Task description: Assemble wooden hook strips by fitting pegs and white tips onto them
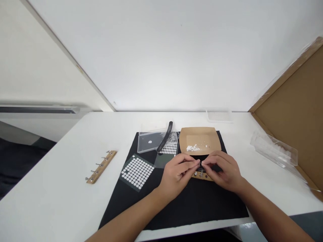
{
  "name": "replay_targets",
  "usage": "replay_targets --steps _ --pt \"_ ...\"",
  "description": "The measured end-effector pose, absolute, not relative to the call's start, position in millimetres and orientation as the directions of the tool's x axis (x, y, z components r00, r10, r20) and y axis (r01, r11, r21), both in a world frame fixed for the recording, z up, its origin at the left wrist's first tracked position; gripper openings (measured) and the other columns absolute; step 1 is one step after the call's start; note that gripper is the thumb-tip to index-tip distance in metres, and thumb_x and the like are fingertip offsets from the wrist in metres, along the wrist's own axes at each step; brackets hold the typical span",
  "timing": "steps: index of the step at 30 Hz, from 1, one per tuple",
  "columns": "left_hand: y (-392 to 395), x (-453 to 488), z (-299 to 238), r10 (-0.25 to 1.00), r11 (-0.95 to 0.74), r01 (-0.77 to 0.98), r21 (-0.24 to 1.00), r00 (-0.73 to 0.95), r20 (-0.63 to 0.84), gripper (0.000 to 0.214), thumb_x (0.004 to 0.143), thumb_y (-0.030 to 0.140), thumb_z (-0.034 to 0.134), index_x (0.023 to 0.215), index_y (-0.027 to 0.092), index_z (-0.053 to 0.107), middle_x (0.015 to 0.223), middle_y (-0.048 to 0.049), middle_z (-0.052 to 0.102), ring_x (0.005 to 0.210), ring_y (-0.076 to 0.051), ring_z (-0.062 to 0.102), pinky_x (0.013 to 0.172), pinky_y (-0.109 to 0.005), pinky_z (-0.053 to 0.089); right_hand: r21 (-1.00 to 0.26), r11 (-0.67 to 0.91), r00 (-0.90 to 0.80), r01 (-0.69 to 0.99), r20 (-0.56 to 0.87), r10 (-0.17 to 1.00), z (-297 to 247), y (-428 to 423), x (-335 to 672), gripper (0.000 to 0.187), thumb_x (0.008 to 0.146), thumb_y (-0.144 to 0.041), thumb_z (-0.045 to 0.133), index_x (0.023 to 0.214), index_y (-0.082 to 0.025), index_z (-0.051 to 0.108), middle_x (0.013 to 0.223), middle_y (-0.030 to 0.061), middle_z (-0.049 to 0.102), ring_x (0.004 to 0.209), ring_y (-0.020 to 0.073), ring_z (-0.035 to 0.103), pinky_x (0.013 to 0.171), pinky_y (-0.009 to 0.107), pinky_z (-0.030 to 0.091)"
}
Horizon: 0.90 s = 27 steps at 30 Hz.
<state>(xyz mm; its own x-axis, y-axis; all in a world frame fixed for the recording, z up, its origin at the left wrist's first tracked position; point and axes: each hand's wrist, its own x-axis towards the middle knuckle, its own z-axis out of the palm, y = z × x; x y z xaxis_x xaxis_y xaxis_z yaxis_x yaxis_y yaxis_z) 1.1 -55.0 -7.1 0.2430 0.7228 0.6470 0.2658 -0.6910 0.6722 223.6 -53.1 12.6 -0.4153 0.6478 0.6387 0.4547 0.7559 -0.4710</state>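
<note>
Head view: left hand (176,172) and right hand (224,169), fingers pinched on a small piece (200,164) (too tiny to identify), wooden strip (205,177) at its six o'clock, tray (200,131) at twelve. Apparent step: two-handed fine handling; next move calls for steady fingers.

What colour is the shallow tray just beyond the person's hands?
The tray is plain light brown; it shows best in the head view.

Left forearm (135,215) and right forearm (271,208) are showing bare down to the view's lower edge — slim, smooth, narrowing at the wrists (241,185) — with left hand (176,173) and right hand (224,170) going bare too, slender-fingered.
</note>
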Motion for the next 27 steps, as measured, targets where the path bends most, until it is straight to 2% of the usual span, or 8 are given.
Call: replay_targets --steps 9,18,22,27 --pt "-56.0 1.5 -5.1 0.695 -0.718 0.278 0.638 0.241 0.678 0.011 0.097 0.011 0.075 0.104 0.018 0.08 0.094 -0.0046 0.075 0.073 -0.011 0.069 0.06 -0.02 0.056 -0.434 0.774 -0.448 0.46 0.64 0.625 10.0 -52.3 221.9 0.017 0.1 -0.012 0.07 0.112 -0.023 0.067 0.093 0.0044 0.07 0.08 0.0166 0.066 0.07 0.03 0.057" --pt "-56.1 1.1 -6.1 0.666 -0.743 0.324 0.586 0.263 0.698 0.011 0.098 0.012 0.074 0.104 0.019 0.079 0.093 -0.0057 0.074 0.081 -0.015 0.071 0.067 -0.025 0.059 -0.483 0.751 -0.481 0.451 0.578 0.66 13.8 -51.1 225.6 0.012 0.103 -0.017 0.067 0.112 -0.025 0.069 0.095 0.0047 0.072 0.084 0.0184 0.069 0.074 0.032 0.059" --pt "-56.0 0.1 -7.7 0.649 -0.756 0.343 0.558 0.275 0.71 0.014 0.098 0.01 0.073 0.107 0.019 0.078 0.094 -0.0062 0.075 0.084 -0.017 0.069 0.072 -0.029 0.059 -0.458 0.748 -0.503 0.481 0.555 0.663 18.1 -49.7 227.3 0.009 0.105 -0.02 0.067 0.112 -0.024 0.07 0.098 0.0055 0.074 0.09 0.0206 0.07 0.081 0.036 0.059" --pt "-56.2 0.9 -9.0 0.653 -0.752 0.358 0.554 0.285 0.702 0.013 0.099 0.01 0.072 0.105 0.02 0.078 0.093 -0.0057 0.074 0.083 -0.017 0.067 0.072 -0.03 0.057 -0.457 0.761 -0.542 0.46 0.535 0.648 17.9 -46.3 232.5 0.011 0.105 -0.019 0.066 0.111 -0.026 0.072 0.097 0.004 0.075 0.091 0.0204 0.07 0.082 0.036 0.056"
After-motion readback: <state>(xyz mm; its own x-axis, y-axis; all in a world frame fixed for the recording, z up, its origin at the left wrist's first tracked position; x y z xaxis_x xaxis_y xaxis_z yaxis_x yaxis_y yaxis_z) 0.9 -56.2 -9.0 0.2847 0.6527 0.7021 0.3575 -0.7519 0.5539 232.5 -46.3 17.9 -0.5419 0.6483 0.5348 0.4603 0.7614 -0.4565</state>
